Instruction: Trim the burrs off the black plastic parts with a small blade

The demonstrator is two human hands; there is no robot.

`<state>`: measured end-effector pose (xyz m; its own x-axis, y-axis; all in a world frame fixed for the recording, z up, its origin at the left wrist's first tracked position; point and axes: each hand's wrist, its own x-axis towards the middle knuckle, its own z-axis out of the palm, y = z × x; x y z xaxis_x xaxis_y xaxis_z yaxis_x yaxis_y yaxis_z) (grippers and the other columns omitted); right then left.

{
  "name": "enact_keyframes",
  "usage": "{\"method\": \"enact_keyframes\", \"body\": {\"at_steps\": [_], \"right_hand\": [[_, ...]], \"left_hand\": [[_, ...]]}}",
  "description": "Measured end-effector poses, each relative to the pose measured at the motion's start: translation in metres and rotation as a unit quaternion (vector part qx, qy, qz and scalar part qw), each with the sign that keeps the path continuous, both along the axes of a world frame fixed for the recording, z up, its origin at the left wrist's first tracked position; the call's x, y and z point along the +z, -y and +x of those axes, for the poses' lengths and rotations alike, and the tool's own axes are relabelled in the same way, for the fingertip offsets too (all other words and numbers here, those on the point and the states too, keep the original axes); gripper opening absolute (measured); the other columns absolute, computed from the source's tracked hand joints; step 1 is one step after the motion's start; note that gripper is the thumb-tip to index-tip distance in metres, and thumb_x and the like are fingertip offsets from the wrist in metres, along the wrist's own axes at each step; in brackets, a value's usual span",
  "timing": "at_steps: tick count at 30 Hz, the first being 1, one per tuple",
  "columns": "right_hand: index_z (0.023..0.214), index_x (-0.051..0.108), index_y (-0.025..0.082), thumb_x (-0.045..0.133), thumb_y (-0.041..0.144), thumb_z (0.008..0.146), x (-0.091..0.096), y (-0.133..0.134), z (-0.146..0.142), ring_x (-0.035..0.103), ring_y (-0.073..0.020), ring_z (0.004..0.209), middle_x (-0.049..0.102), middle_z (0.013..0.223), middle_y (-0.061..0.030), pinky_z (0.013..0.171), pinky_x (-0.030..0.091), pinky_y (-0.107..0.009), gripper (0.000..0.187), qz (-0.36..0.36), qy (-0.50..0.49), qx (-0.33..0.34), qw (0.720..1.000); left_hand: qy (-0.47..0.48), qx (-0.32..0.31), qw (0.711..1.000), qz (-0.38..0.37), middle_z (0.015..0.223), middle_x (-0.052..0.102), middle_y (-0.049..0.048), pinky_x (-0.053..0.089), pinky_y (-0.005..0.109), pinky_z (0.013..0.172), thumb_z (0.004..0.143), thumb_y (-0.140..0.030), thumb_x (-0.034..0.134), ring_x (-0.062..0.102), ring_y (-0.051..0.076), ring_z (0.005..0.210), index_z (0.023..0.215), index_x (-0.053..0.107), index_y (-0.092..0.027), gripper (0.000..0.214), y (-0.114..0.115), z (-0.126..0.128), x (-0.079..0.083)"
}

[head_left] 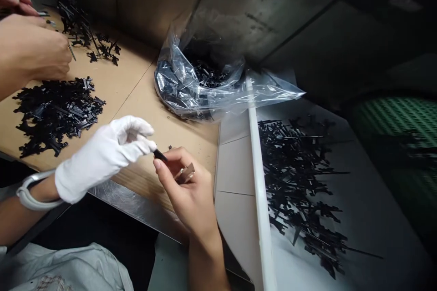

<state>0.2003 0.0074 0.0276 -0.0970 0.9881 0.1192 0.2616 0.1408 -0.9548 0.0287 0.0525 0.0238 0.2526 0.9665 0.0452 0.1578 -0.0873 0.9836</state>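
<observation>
The person's left hand (pixel 107 151), in a white fabric glove, is curled with its fingertips meeting one end of a small, narrow black piece (pixel 160 155); whether it pinches that end cannot be told. The bare right hand (pixel 193 188) grips the same piece between thumb and forefinger, above the near edge of a tan, board-like work surface (pixel 131 88); the fingertips cover part of the piece, so its full shape is hidden. A flat brown strip (pixel 186 172) projects from among the right hand's fingers, its lower portion concealed.

At upper left, a co-worker's bare hands (pixel 37 47) are cut off by the frame, and what they hold is largely obscured. Below them lies a heap of irregular black parts (pixel 59 116); a looser black cluster (pixel 77 18) lies beyond. A crumpled clear plastic bag (pixel 184 82) contains further dark pieces, blurred by its folds and glare. At right, beyond a raised white rim (pixel 261 191), are many tangled black parts (pixel 297 168), the outlying ones dim. A green mesh-like surface (pixel 392 118) recedes into shadow at the right edge.
</observation>
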Motion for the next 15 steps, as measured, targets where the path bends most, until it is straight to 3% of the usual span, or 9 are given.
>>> {"method": "enact_keyframes", "body": {"at_steps": [4, 7, 9, 12, 15], "right_hand": [[0.08, 0.058, 0.022, 0.064, 0.021, 0.092, -0.001, 0.004, -0.004, 0.047, -0.0085, 0.053, 0.051, 0.065, 0.0067, 0.048, 0.036, -0.021, 0.014, 0.048, 0.027, -0.023, 0.998], [0.082, 0.059, 0.022, 0.064, 0.026, 0.095, -0.003, 0.006, -0.003, 0.053, -0.0104, 0.06, 0.057, 0.071, 0.0039, 0.053, 0.042, -0.022, 0.015, 0.074, 0.073, 0.012, 0.995], [0.096, 0.062, 0.021, 0.06, 0.038, 0.1, -0.006, 0.008, 0.001, 0.058, -0.0129, 0.067, 0.062, 0.08, 0.0009, 0.059, 0.048, -0.024, 0.018, 0.102, 0.095, 0.044, 0.989], [0.132, 0.053, 0.022, 0.041, 0.052, 0.106, -0.009, 0.01, 0.008, 0.065, -0.0173, 0.08, 0.068, 0.097, -0.0041, 0.071, 0.055, -0.03, 0.042, 0.156, 0.125, 0.029, 0.979], [0.146, 0.044, 0.026, 0.038, 0.044, 0.109, -0.012, 0.008, 0.011, 0.067, -0.0184, 0.086, 0.069, 0.102, -0.0041, 0.077, 0.056, -0.032, 0.041, 0.179, 0.178, 0.001, 0.968]], "left_hand": [[0.014, 0.064, 0.998, -0.01, 0.096, 0.076, 0.0063, 0.059, 0.033, 0.096, 0.083, -0.042, 0.056, 0.072, 0.021, 0.094, 0.085, 0.063, -0.022, 0.021, 0.01, 0.02, -0.013], [0.039, 0.096, 0.994, -0.039, 0.098, 0.075, 0.0087, 0.058, 0.041, 0.102, 0.08, -0.046, 0.054, 0.071, 0.025, 0.096, 0.084, 0.061, -0.023, 0.025, 0.009, 0.033, -0.017], [0.041, 0.086, 0.995, -0.025, 0.095, 0.074, 0.0085, 0.057, 0.042, 0.104, 0.079, -0.046, 0.054, 0.07, 0.025, 0.095, 0.084, 0.06, -0.023, 0.023, 0.005, 0.036, -0.015], [0.033, 0.065, 0.997, 0.012, 0.082, 0.069, 0.0053, 0.06, 0.037, 0.096, 0.084, -0.04, 0.053, 0.068, 0.02, 0.081, 0.079, 0.057, -0.023, 0.018, -0.003, 0.034, -0.011], [0.022, 0.014, 1.0, 0.014, 0.068, 0.061, 0.0006, 0.062, 0.03, 0.076, 0.093, -0.036, 0.043, 0.061, 0.015, 0.063, 0.074, 0.049, -0.023, 0.024, -0.007, 0.03, -0.009]]}}
